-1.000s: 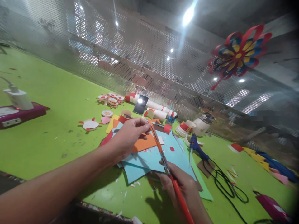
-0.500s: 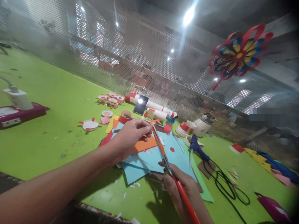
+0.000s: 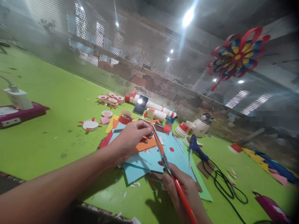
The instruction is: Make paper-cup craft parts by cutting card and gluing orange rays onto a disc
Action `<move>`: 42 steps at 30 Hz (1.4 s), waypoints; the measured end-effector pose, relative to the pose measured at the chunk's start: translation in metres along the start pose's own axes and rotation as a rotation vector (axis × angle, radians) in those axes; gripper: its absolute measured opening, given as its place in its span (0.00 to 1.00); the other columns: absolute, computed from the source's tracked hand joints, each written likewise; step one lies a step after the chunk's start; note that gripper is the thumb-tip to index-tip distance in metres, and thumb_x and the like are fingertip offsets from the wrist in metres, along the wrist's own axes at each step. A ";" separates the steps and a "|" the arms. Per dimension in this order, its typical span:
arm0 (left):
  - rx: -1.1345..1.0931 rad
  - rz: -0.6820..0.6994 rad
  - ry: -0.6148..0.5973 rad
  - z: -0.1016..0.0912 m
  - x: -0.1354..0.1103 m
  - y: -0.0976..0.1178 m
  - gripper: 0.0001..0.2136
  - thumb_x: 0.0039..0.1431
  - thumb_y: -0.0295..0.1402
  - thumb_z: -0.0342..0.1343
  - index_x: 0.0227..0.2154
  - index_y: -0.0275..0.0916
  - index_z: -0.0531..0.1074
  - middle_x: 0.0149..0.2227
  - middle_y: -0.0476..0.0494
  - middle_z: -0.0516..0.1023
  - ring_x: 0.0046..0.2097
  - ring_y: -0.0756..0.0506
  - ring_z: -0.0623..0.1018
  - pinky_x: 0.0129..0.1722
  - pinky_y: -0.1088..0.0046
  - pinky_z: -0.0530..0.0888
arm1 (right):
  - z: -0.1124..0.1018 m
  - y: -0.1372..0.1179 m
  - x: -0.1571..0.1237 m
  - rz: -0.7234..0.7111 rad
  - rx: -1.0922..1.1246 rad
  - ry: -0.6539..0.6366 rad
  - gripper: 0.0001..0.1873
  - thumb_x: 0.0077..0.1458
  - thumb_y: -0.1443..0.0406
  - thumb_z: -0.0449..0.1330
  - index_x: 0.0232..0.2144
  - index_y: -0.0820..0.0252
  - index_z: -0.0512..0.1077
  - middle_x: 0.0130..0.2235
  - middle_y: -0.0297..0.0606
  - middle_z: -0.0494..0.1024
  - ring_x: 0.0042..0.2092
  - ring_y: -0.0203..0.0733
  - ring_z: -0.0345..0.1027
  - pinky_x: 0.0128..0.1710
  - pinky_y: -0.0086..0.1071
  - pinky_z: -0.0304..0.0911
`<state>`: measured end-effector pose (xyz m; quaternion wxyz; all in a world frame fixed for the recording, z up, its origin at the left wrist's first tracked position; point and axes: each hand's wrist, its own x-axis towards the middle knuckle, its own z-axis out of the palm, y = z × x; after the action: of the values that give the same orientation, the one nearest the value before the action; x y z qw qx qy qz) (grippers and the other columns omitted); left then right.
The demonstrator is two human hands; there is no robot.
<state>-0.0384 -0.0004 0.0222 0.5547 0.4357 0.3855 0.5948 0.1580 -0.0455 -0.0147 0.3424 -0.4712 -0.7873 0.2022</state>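
Clock directions read from the middle of the blue sheets (image 3: 144,161), which are spread on the green table (image 3: 46,140).

1. Scissors (image 3: 166,165), red-handled: held in the right hand (image 3: 181,183) at 4 o'clock, its fingers closed round the handles. Blades aimed toward 11 o'clock; their opening cannot be told.

2. Left hand (image 3: 133,135), at 10 o'clock: thumb and forefinger brought together in a pinch just beside the blade tips; whether anything is gripped cannot be told.

3. Orange sheet (image 3: 146,145): laid over the blue at 11 o'clock, partly covered by the left hand.

4. Red scrap (image 3: 172,149): lying at 2 o'clock on the blue.

5. Surroundings: glue gun (image 3: 197,147), blue, at 3; paper cups (image 3: 185,128) at 2; phone (image 3: 140,105) at 11; white disc (image 3: 90,125), red-tabbed, at 10.
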 end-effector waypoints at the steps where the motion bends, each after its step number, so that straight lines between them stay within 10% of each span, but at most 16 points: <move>1: 0.001 0.001 0.002 0.000 0.000 0.000 0.07 0.54 0.31 0.57 0.24 0.35 0.67 0.25 0.50 0.69 0.30 0.52 0.67 0.31 0.74 0.64 | 0.000 0.000 0.000 -0.007 -0.006 -0.003 0.25 0.58 0.49 0.51 0.42 0.62 0.75 0.24 0.33 0.72 0.26 0.38 0.66 0.29 0.27 0.64; 42: -0.026 0.010 -0.029 -0.001 -0.002 0.003 0.06 0.48 0.29 0.58 0.21 0.35 0.66 0.23 0.49 0.68 0.27 0.51 0.66 0.29 0.72 0.61 | -0.008 -0.015 0.005 0.221 0.228 -0.199 0.27 0.58 0.45 0.48 0.40 0.62 0.70 0.22 0.31 0.64 0.23 0.35 0.56 0.22 0.26 0.53</move>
<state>-0.0400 -0.0030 0.0249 0.5628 0.4390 0.3675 0.5962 0.1532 -0.0483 0.0018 0.2898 -0.4907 -0.7327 0.3720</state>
